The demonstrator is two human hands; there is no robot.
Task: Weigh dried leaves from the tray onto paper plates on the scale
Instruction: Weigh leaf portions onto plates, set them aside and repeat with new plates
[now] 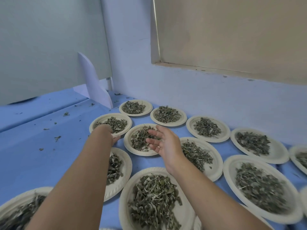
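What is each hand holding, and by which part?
The left hand grips a plate by its near rim. The right hand hangs open over the next plate, holding nothing.

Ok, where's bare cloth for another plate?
Left side: the blue cloth between the folded paper and the left forearm, only stray leaf bits. Centre and right are crowded, paper plates nearly rim to rim up to the wall.

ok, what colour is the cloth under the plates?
Blue; the cloth shows best in the head view.
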